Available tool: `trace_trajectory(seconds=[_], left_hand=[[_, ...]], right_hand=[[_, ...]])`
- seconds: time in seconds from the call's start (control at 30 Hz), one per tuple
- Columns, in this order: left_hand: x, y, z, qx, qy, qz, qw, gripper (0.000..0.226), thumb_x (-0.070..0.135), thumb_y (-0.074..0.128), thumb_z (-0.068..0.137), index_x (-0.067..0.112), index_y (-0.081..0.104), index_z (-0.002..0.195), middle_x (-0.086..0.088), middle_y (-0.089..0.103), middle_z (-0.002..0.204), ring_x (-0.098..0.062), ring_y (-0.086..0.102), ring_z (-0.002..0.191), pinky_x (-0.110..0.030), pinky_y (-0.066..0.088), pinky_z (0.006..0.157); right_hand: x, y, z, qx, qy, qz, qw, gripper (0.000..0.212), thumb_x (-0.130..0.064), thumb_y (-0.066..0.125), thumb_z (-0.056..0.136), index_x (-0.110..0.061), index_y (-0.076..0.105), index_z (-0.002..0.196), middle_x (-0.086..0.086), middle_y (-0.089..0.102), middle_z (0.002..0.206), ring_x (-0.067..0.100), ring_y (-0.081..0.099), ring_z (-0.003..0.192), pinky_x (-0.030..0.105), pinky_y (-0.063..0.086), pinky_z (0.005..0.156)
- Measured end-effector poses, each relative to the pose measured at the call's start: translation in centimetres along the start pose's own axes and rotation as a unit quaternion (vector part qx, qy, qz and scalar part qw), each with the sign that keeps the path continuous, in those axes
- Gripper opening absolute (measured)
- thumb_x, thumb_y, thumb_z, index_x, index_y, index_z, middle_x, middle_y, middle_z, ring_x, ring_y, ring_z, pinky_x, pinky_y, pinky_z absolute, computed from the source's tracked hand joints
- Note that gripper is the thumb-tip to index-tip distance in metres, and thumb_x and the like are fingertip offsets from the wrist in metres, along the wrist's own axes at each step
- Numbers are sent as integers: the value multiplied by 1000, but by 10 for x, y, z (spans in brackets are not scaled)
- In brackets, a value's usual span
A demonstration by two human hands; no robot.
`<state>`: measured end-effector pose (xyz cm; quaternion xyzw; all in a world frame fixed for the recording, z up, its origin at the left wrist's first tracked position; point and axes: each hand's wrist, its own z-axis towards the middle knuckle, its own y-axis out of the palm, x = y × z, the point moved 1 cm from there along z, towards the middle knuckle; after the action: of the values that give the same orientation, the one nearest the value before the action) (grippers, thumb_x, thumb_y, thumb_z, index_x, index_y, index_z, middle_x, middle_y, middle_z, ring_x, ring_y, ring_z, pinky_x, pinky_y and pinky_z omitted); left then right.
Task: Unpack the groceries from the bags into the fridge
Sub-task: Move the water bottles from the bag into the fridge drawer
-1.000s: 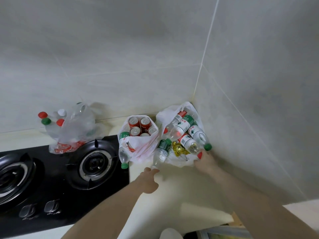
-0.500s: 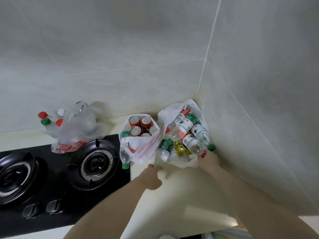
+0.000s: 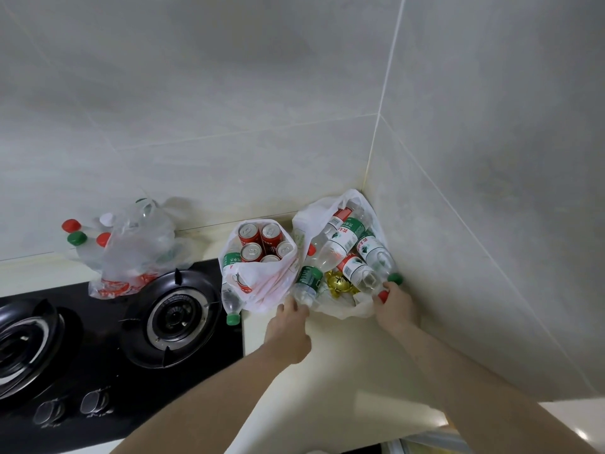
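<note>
A white bag [image 3: 322, 209] stuffed with water bottles lies in the counter's corner. My left hand [image 3: 288, 332] closes its fingers around the neck of a dark-green-label bottle [image 3: 307, 280] at the bag's mouth. Over on the right side of the mouth, my right hand [image 3: 396, 309] pinches the cap end of a red-capped bottle [image 3: 355, 271]. A green-capped bottle [image 3: 376, 253] lies beside it, and a gold foil item [image 3: 339, 283] sits between the bottles. The middle bag [image 3: 265, 290] holds several red cans [image 3: 248, 234]. No fridge is in view.
A clear bag [image 3: 140, 244] of bottles rests at the back of the black gas stove [image 3: 170, 317]. A green-capped bottle [image 3: 230, 299] hangs along the middle bag's left side over the stove's edge. Tiled walls close the corner behind and to the right. Cream counter [image 3: 337, 381] lies under my arms.
Both hands have moved forward to the corner bag. The left hand has reached the green-label bottle's neck, and the right hand has closed on the red cap.
</note>
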<state>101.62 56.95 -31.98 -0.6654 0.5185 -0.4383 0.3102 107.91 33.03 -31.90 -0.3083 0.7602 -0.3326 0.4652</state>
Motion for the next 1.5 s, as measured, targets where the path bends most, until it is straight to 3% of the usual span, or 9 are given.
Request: trace_trajectory(seconds=[0.27, 0.37, 0.43, 0.53, 0.7, 0.9, 1.13, 1.33, 1.5], left_hand=[[40, -27, 42, 96, 45, -39, 994, 57, 23, 68, 84, 31, 51, 138, -2, 27, 153, -32, 29, 143, -43, 40, 114], [38, -34, 62, 10, 16, -14, 1000, 61, 22, 62, 85, 37, 50, 143, -5, 22, 163, -37, 19, 150, -53, 34, 119], [39, -32, 72, -55, 26, 33, 998, 62, 22, 59, 87, 39, 49, 146, -9, 33, 159, -38, 24, 149, -57, 31, 120], [43, -22, 73, -68, 16, 83, 994, 64, 25, 58, 87, 37, 46, 149, -14, 30, 159, -39, 24, 149, -58, 30, 120], [51, -3, 62, -61, 5, 131, 989, 63, 29, 61, 84, 26, 46, 146, -14, 33, 147, -38, 33, 139, -52, 31, 118], [48, -8, 62, -41, 32, 171, 984, 63, 16, 65, 85, 27, 46, 144, -16, 35, 147, -40, 44, 134, -52, 41, 112], [21, -5, 52, 99, 129, 68, 984, 35, 20, 67, 95, 20, 53, 127, -7, 59, 128, -27, 58, 116, -41, 51, 99], [44, 19, 22, -36, 20, 159, 986, 61, 42, 59, 94, 33, 35, 149, -22, 20, 160, -44, 37, 142, -50, 37, 113], [40, 16, 17, -29, 24, 161, 986, 53, 23, 54, 95, 28, 41, 146, -18, 30, 153, -40, 41, 138, -47, 37, 112]], right_hand=[[-2, -10, -19, 20, -40, 73, 996, 41, -38, 55, 99, -19, 62, 135, 12, 70, 118, 35, 66, 104, 43, 56, 86], [-3, -19, -28, 54, -62, 109, 991, 37, -53, 47, 91, -27, 67, 108, 5, 71, 94, 32, 66, 88, 40, 56, 75], [-7, -23, -34, 75, -76, 126, 986, 48, -58, 45, 88, -26, 68, 114, 3, 71, 94, 30, 66, 89, 38, 54, 76], [-17, -32, -43, 109, -87, 145, 980, 57, -58, 44, 84, -28, 70, 125, 3, 75, 105, 27, 67, 96, 36, 55, 83], [-30, -49, -58, 157, -96, 157, 970, 32, -38, 62, 95, -27, 72, 123, 0, 76, 103, 25, 67, 96, 35, 54, 84], [-29, -68, -94, 212, -135, 154, 956, 23, -39, 63, 94, -30, 71, 113, -6, 72, 98, 17, 63, 88, 31, 50, 79], [-14, -82, -143, 191, -126, 153, 961, 18, -38, 62, 97, -34, 67, 113, -9, 67, 102, 16, 61, 91, 32, 50, 81], [6, -75, -179, 200, -133, 126, 963, 10, -39, 62, 97, -33, 66, 105, -12, 63, 88, 5, 58, 79, 21, 43, 69], [27, -63, -201, 175, -113, 85, 974, 16, -46, 62, 96, -30, 64, 96, -9, 63, 76, 10, 60, 71, 32, 55, 70]])
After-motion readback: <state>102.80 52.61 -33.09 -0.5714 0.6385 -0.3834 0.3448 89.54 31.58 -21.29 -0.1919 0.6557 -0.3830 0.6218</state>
